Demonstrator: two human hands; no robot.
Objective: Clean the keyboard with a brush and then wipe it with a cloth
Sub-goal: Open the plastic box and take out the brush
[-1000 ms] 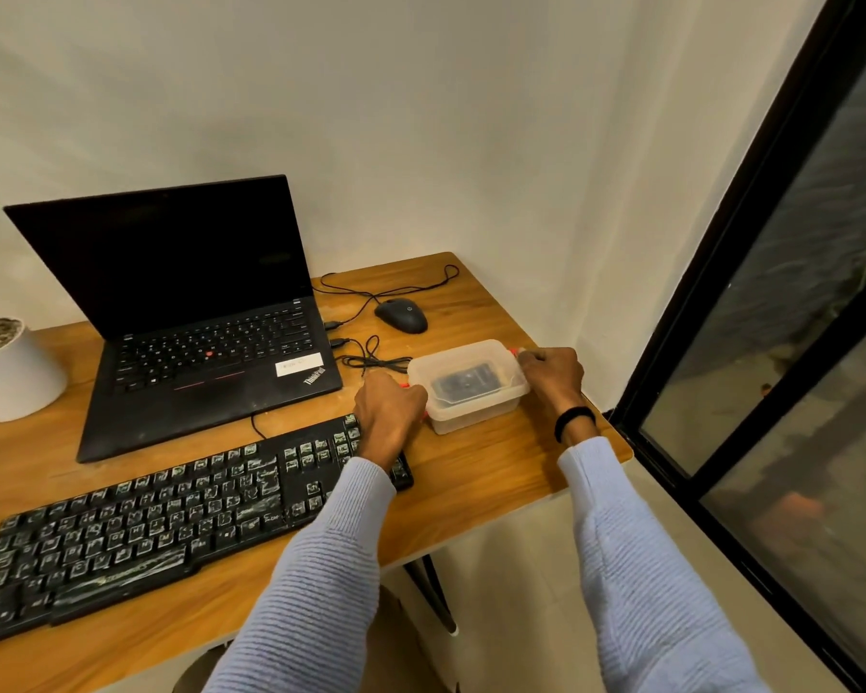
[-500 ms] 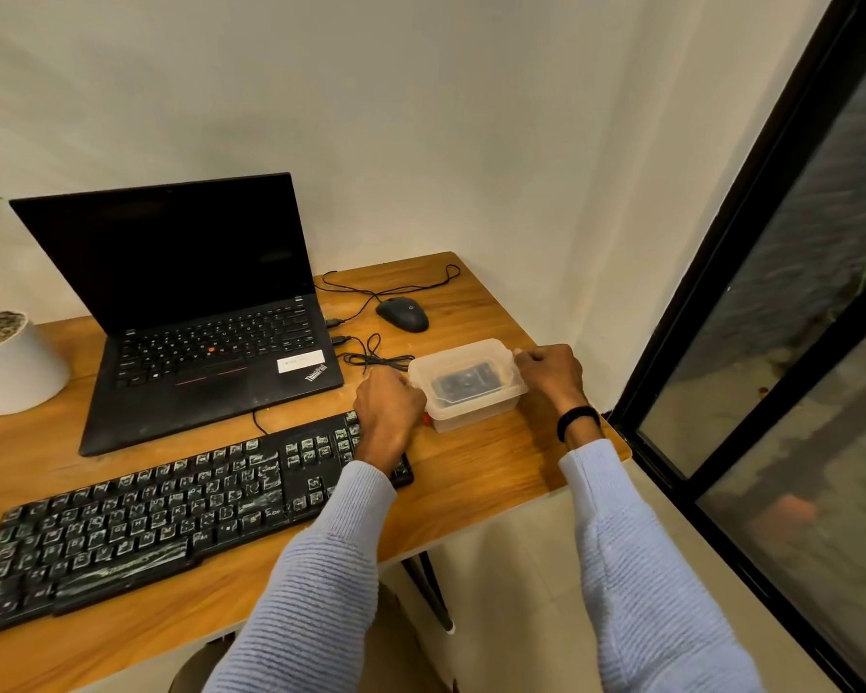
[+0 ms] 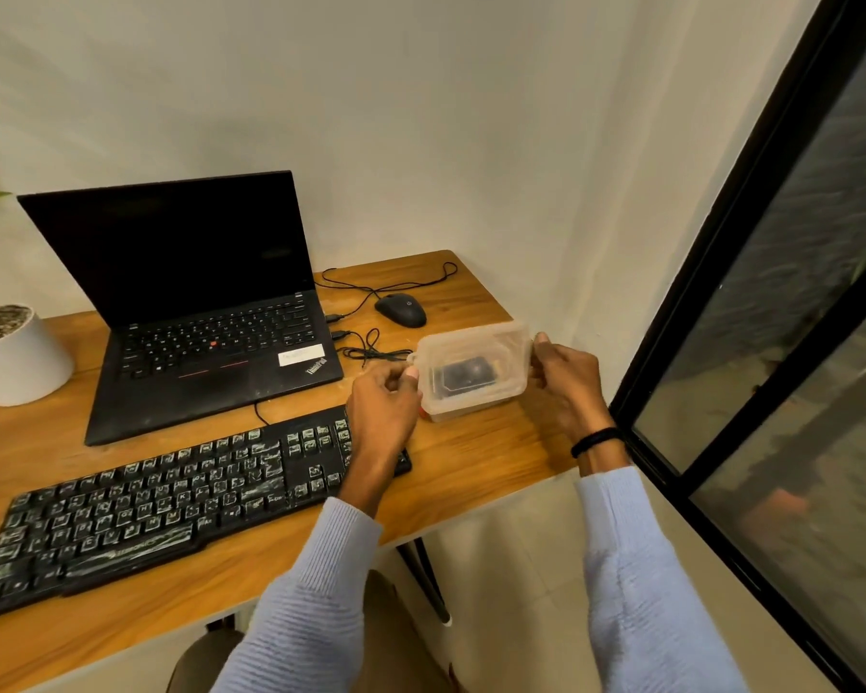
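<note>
A black keyboard [image 3: 161,497] streaked with white dust lies along the desk's front edge. To its right stands a translucent plastic box [image 3: 471,407] with a dark object inside. Its clear lid [image 3: 476,352] is tilted up off the box. My left hand [image 3: 383,407] pinches the lid's left edge, over the keyboard's right end. My right hand [image 3: 563,382] grips the lid's right edge. No brush or cloth is plainly visible.
An open black laptop [image 3: 196,317] sits behind the keyboard on the wooden desk [image 3: 471,472]. A black mouse [image 3: 401,310] and loose cables [image 3: 371,345] lie behind the box. A white plant pot [image 3: 16,357] stands far left. A black-framed window [image 3: 721,302] runs along the right.
Both hands have lifted the lid up off the box and tilted it; earlier it sat flat on the box with the hands at its ends.
</note>
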